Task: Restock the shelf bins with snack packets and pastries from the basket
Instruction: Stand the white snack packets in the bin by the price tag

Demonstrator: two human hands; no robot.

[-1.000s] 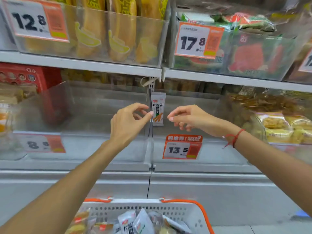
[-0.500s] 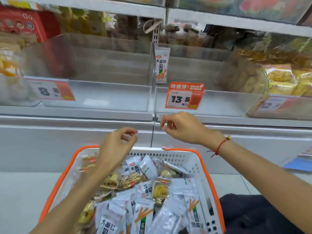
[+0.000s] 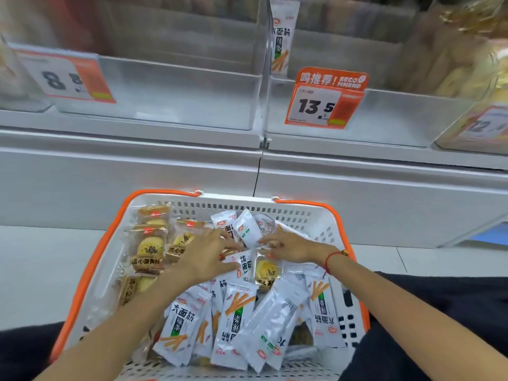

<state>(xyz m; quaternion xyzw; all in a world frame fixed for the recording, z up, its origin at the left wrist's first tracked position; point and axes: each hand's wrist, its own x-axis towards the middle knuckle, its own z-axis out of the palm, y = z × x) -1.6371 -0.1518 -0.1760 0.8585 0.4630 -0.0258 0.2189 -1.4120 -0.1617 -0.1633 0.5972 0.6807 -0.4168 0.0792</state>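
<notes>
Now both hands are down in the basket, working the heap near its far end. The left hand lies fingers spread and fairly straight over the packets, pressing rather than gripping, while the right hand reaches in with its fingers extended, tips touching a white snack packet that stands tilted between the two hands; no firm pinch shows yet. White snack packets with orange sticks fill the near half, pastries in clear wrappers stack along the left wall. Up on the shelf, one lone packet leans at the left side of the bin tagged 13.5, and that looks the likely destination. Best play, one judges: gather several matching white packets at once, flat and aligned, squeezing the edges instead of the middles, and leave the soft pastries unpressed under the left palm.
</notes>
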